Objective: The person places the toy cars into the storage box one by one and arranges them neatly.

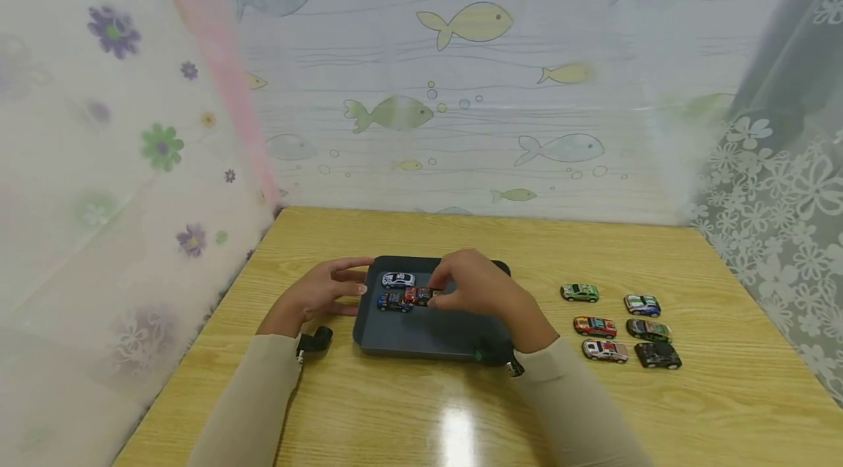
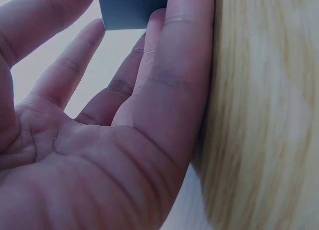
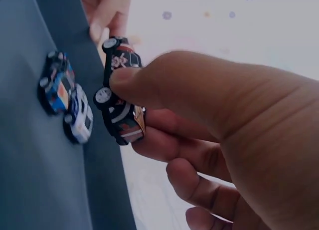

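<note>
In the head view, a dark grey tray (image 1: 408, 332) lies on the wooden desk (image 1: 369, 408). The person's right hand (image 1: 476, 284) reaches in over it and pinches a red-and-black toy car (image 1: 416, 296) slightly toward 11 o'clock of the tray's middle; whether its wheels touch the tray floor I cannot tell. Inside the tray, a white toy car (image 1: 398, 279) sits at 10 o'clock and a blue toy car (image 1: 394, 302) at 9, just beside the pinched one. The left hand (image 1: 327, 290) is at the tray's 9 o'clock side, its extended fingers at the wall. Well apart, at 3 o'clock from the tray, six cars (image 1: 595, 326) stand in a loose group. A fish-print curtain (image 1: 474, 123) hangs at 12 o'clock.

In the left wrist view, the fingers stretch out loosely toward 12 o'clock, where fingertips meet part of the tray; wood grain fills the 3 o'clock side.

In the right wrist view, thumb and fingers grip the red-and-black toy car toward 10 o'clock. From it, the blue toy car lies at 9 o'clock and the white toy car at 8, touching or nearly so. Part of the left hand shows at 12 o'clock.
</note>
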The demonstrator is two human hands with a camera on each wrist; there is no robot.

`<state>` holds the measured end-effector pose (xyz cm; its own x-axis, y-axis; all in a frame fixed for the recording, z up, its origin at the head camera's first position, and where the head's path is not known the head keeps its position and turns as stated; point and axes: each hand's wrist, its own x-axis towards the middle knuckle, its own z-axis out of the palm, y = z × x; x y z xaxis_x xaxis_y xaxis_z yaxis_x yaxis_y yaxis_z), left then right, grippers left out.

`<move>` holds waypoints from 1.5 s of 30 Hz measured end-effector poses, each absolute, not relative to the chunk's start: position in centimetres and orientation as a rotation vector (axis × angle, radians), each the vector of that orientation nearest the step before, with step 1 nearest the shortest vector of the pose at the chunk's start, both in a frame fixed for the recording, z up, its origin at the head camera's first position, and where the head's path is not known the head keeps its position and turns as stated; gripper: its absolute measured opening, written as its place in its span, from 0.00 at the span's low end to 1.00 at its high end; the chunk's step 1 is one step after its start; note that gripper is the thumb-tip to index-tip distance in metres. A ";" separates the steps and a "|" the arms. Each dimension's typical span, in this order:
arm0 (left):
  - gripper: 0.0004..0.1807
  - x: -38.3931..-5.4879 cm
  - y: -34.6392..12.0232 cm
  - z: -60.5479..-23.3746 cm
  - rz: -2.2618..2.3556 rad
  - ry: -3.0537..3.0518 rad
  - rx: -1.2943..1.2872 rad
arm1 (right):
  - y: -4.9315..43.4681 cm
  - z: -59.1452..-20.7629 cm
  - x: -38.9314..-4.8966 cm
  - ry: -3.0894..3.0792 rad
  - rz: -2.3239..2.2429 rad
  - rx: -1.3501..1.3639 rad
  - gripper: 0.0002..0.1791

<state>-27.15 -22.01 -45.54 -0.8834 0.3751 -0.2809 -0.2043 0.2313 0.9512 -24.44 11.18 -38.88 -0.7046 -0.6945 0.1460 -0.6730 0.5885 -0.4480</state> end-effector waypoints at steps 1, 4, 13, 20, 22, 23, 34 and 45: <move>0.36 -27.2 -22.0 -45.6 1.694 2.053 0.161 | 10.9 -39.0 -24.4 2.756 -0.753 -1.179 0.09; 0.36 -27.2 -22.0 -45.6 1.693 2.050 0.174 | 10.2 -39.5 -24.3 2.768 -0.749 -1.132 0.09; 0.36 -27.3 -22.1 -45.6 1.700 2.044 0.157 | 8.2 -41.2 -23.8 2.783 -0.769 -1.018 0.10; 0.37 -27.3 -22.3 -45.7 1.699 2.041 0.173 | 6.7 -41.7 -23.0 2.746 -0.820 -0.943 0.11; 0.36 -27.4 -22.3 -45.9 1.700 2.042 0.166 | 6.4 -41.8 -22.9 2.750 -0.822 -0.936 0.10; 0.36 -27.4 -22.3 -45.9 1.700 2.044 0.167 | 6.2 -41.9 -22.8 2.753 -0.821 -0.937 0.10; 0.36 -27.2 -22.1 -45.6 1.704 2.037 0.180 | 4.8 -43.0 -22.4 2.812 -0.699 -0.913 0.09; 0.36 -27.1 -22.2 -45.5 1.695 2.044 0.209 | 4.3 -43.6 -22.1 2.842 -0.634 -0.923 0.10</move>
